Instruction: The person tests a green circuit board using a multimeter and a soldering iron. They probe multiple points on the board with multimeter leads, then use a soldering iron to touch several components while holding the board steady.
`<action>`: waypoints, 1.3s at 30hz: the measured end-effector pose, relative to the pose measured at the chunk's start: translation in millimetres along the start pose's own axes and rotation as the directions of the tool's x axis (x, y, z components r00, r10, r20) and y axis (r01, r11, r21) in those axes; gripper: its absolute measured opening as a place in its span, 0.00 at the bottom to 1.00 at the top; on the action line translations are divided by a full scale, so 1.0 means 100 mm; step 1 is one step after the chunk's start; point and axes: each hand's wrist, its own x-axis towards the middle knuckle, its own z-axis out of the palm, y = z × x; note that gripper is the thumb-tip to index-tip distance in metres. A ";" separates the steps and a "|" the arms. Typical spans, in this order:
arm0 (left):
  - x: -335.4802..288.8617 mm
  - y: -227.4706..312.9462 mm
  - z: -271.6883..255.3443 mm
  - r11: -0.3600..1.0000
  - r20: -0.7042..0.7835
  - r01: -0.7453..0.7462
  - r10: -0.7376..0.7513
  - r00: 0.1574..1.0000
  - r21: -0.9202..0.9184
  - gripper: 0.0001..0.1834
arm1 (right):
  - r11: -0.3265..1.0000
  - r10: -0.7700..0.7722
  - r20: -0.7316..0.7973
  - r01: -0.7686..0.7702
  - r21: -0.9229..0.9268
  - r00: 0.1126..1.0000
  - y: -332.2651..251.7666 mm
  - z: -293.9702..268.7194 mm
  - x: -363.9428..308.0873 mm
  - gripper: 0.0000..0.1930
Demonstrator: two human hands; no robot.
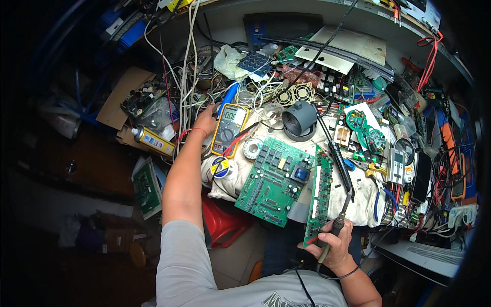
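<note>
My right hand [337, 246], at the lower right, is closed around a soldering iron [337, 225], its tip pointing up and away. The same hand's fingers also hold the near end of a long, narrow green circuit board [319, 192], which stands tilted. My left hand [205, 122] reaches to the far left of the bench, beside a yellow multimeter [228, 130] and below a blue tube-shaped thing [231, 94]. Its fingers are curled at something dark and partly hidden. Between my arms lies a wide green circuit board [276, 179] with relays and a blue transformer.
Solder spools [221, 167] sit below the multimeter. A grey round fixture [299, 120] stands behind the wide board. Blue-handled pliers [384, 197] lie at right. A black jointed rod [338, 161] hangs over the bench. Cables and parts crowd the back; a red stool [225, 220] stands below.
</note>
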 end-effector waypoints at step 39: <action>0.36 -0.60 0.10 0.983 0.091 -0.154 0.163 0.982 -0.102 0.29 | 0.978 -0.160 0.008 0.158 0.133 0.987 -0.01 0.47 0.10 0.18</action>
